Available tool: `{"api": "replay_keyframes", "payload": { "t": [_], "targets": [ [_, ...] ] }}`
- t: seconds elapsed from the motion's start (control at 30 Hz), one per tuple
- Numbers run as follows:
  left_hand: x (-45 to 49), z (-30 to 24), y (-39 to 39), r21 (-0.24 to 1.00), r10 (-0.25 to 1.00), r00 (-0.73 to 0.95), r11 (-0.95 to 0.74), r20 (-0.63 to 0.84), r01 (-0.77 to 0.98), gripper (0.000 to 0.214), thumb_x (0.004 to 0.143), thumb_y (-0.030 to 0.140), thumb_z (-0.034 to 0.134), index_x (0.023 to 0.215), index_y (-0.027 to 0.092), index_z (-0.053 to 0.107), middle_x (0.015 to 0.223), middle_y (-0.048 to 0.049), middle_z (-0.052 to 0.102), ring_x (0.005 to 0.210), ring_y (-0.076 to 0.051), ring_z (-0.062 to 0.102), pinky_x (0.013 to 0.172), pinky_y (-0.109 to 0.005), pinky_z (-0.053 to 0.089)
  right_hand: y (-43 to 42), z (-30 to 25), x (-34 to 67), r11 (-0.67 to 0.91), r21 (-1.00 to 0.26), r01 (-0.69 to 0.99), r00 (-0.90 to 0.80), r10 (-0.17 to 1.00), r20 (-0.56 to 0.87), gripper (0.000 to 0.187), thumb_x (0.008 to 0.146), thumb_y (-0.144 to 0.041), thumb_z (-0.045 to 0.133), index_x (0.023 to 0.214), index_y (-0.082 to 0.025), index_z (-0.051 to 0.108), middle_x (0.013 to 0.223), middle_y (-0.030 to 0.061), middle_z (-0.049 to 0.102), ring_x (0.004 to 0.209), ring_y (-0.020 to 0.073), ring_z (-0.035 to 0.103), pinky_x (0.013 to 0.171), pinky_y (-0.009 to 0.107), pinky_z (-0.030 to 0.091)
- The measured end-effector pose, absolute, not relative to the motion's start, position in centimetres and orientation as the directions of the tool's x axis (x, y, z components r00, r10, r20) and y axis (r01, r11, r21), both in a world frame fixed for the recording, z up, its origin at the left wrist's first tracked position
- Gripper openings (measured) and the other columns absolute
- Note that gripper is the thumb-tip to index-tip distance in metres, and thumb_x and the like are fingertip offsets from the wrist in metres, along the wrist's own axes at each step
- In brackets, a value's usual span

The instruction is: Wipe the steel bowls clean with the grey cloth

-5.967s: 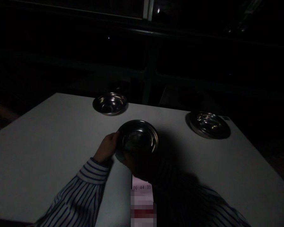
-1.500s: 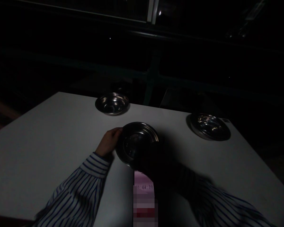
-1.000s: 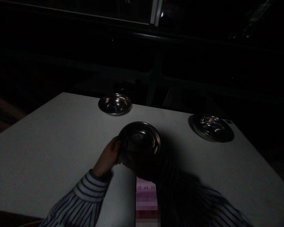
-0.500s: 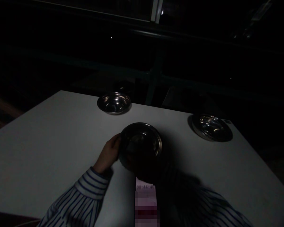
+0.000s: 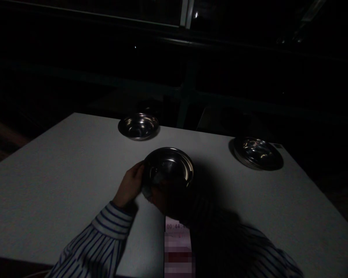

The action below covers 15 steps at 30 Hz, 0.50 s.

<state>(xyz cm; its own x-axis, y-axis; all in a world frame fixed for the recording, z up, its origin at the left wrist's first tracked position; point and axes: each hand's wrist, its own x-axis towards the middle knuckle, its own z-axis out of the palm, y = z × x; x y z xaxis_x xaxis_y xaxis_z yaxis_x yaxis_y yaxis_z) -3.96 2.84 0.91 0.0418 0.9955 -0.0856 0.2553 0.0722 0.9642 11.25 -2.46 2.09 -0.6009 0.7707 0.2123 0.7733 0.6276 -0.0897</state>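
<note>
The left hand (image 5: 129,188) grips the left rim of a metal bowl (image 5: 174,166) at frame centre; the shadowed right hand (image 5: 164,200) is at its lower rim by a pale cloth-like piece (image 5: 146,192), its hold unclear. This bowl seems unfinished. On the worktop (image 5: 60,177), another bowl (image 5: 138,130), upper centre, and seemingly stacked bowls (image 5: 259,152), right, could be done or waiting.

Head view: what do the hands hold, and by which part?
Left hand: a metal bowl, by its left rim. Right hand: seemingly a greyish cloth, the grip too dark to tell.
</note>
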Motion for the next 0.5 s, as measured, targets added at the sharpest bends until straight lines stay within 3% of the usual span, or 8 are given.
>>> {"api": "replay_keyframes", "payload": {
  "t": [0.1,0.23,0.37,0.5],
  "targets": [
    [-4.5,0.7,2.9,0.966,0.992,0.009,0.119,-0.124,0.230,0.052,0.077,0.045,0.049,0.115,0.010,0.057,0.107,-0.0126,0.066,0.097,-0.025,0.061,0.086,-0.037,0.046,-2.3,1.7,11.2,0.647,-0.042,0.761,-0.619,0.743,0.254,0.036,0.091,-0.036,0.035,0.114,-0.016,0.055,0.112,0.0143,0.061,0.100,0.0273,0.059,0.080,0.047,0.052],
    [-4.4,0.6,2.9,0.970,0.989,0.012,0.145,-0.150,0.195,0.057,0.075,0.050,0.051,0.115,0.010,0.057,0.104,-0.0138,0.068,0.088,-0.025,0.064,0.075,-0.037,0.050,-2.8,2.3,14.3,0.714,-0.005,0.700,-0.688,0.677,0.260,0.031,0.090,-0.020,0.040,0.118,-0.016,0.052,0.114,0.0108,0.061,0.107,0.0251,0.055,0.090,0.044,0.047],
    [-3.9,0.9,3.1,0.972,0.993,0.041,0.099,-0.110,0.213,0.058,0.074,0.050,0.051,0.116,0.011,0.058,0.109,-0.0131,0.066,0.097,-0.026,0.061,0.085,-0.037,0.046,-2.7,2.3,14.0,0.695,-0.008,0.719,-0.677,0.702,0.222,0.034,0.085,-0.024,0.048,0.118,-0.014,0.051,0.114,0.0132,0.060,0.104,0.0273,0.057,0.087,0.044,0.049],
    [-3.9,1.4,3.4,0.969,0.994,0.082,0.044,-0.066,0.241,0.054,0.076,0.047,0.050,0.115,0.011,0.059,0.113,-0.0114,0.064,0.105,-0.025,0.057,0.094,-0.036,0.040,-2.2,1.0,11.1,0.658,-0.056,0.751,-0.630,0.739,0.238,0.034,0.090,-0.032,0.035,0.108,-0.013,0.058,0.099,0.0141,0.065,0.090,0.0264,0.062,0.074,0.042,0.054]
  ]
}}
